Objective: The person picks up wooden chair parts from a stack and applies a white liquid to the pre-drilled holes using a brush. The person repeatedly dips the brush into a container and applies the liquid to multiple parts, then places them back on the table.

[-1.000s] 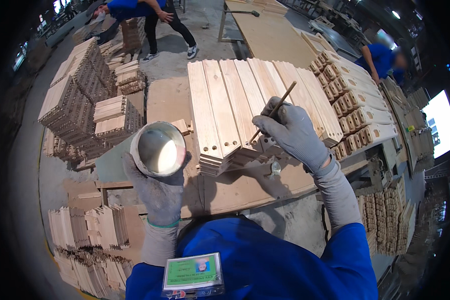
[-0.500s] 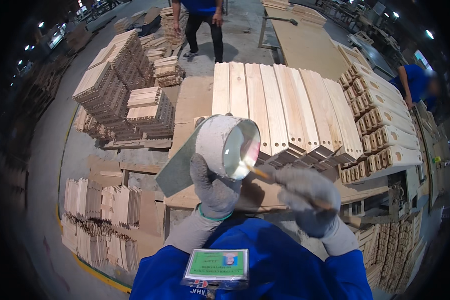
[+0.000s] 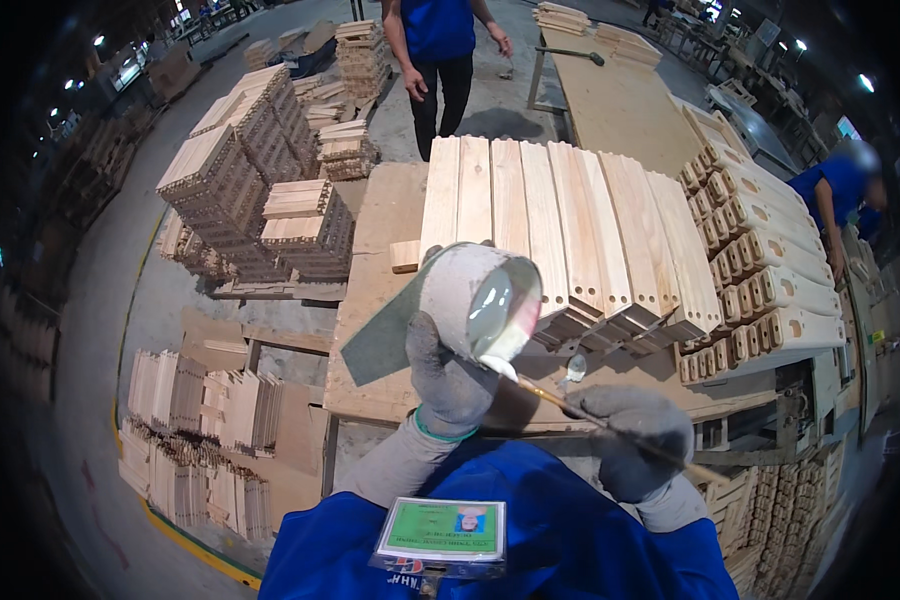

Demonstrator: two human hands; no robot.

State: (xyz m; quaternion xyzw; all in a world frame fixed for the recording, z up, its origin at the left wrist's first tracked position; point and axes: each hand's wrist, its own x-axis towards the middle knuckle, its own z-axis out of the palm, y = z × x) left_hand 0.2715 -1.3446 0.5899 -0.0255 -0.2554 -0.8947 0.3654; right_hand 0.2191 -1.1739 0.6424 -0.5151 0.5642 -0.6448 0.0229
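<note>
My gloved left hand [image 3: 450, 385] is wrapped round a pale round tub [image 3: 446, 300], tilted so that its open mouth faces right. White, glue-like liquid [image 3: 515, 335] lies inside and coats the lower rim. Behind the tub, a flat grey-green piece [image 3: 385, 335] sticks out to the left; whether it is joined to the tub I cannot tell. In my gloved right hand [image 3: 645, 440], fingers closed, is a thin brush [image 3: 560, 402] with a wooden handle. Its white-coated tip meets the tub's lower rim.
Pale boards with drilled ends [image 3: 560, 225] lie in a row on the worktable [image 3: 370, 395], beside stacked slotted pieces [image 3: 770, 290]. A small wood block [image 3: 404, 256] and a white blob [image 3: 576, 368] are nearby. Wood stacks [image 3: 220, 180] stand left; a person in blue [image 3: 438, 40] stands beyond.
The brush tip has come from inside the tub to its lower rim. Tub and left hand have shifted slightly right and down. The person beyond the table has come nearer.
</note>
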